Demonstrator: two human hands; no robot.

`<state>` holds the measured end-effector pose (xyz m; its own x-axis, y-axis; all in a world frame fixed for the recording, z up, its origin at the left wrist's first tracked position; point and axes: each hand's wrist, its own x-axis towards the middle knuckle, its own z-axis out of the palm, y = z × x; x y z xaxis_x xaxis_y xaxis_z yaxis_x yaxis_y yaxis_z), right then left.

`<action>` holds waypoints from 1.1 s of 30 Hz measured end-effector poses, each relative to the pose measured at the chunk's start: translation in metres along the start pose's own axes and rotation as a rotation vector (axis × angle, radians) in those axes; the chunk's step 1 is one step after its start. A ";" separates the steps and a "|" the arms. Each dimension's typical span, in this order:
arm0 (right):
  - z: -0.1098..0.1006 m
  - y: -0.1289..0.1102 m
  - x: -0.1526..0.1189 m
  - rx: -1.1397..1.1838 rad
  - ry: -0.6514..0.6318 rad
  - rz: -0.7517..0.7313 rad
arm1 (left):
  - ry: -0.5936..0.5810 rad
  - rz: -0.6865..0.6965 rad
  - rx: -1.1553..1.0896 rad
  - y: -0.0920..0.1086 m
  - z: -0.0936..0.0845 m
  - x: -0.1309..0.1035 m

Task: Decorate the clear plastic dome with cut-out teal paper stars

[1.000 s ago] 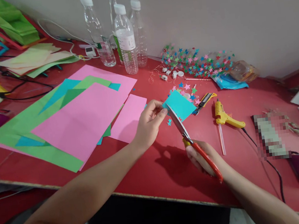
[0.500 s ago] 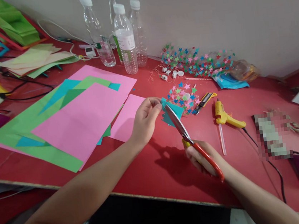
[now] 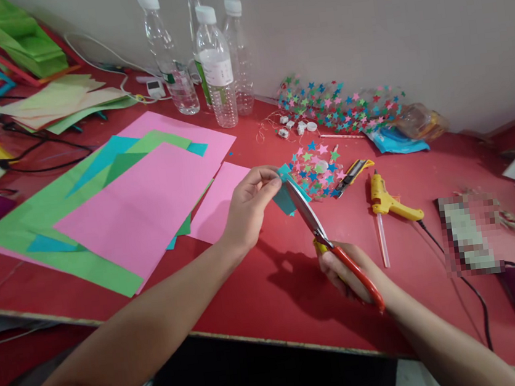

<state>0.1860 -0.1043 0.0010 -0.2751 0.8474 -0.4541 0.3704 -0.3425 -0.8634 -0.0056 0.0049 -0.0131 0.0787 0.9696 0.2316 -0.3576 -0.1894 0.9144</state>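
Note:
A small piece of teal paper (image 3: 285,202) is pinched between the thumb and fingers of my left hand (image 3: 252,203). My right hand (image 3: 352,269) is closed round the handles of a pair of scissors (image 3: 307,212), one handle red and the other yellow. Their blades lie across the teal paper, close to my left fingertips. Behind the paper is a pile of loose star confetti (image 3: 314,171) in pink, blue and green. A yellow utility knife (image 3: 353,176) rests to the right of that pile.
Pink, green and teal sheets (image 3: 142,206) overlap on the red table (image 3: 260,298). Plastic bottles (image 3: 217,73) stand by the wall, beside a clear bag of stars (image 3: 340,106). A yellow glue gun (image 3: 386,197) lies on the right, its cord trailing to the front.
The teal paper has shifted and turned slightly in my left fingers, so a different part of it shows beside the blades. The scissors have hardly moved.

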 end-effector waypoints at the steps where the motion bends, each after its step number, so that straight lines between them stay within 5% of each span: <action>1: -0.001 0.000 0.000 -0.008 -0.006 -0.006 | 0.002 0.011 0.021 0.001 0.000 0.000; 15: -0.010 -0.009 -0.004 -0.133 0.000 -0.093 | -0.126 0.122 0.243 0.015 -0.007 0.005; 33: -0.009 -0.009 -0.004 -0.154 0.058 -0.052 | -0.126 0.116 0.319 0.016 -0.008 0.005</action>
<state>0.1919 -0.1008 0.0128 -0.2471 0.8859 -0.3926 0.4901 -0.2353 -0.8393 -0.0179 0.0084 -0.0002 0.1754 0.9159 0.3611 -0.0644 -0.3554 0.9325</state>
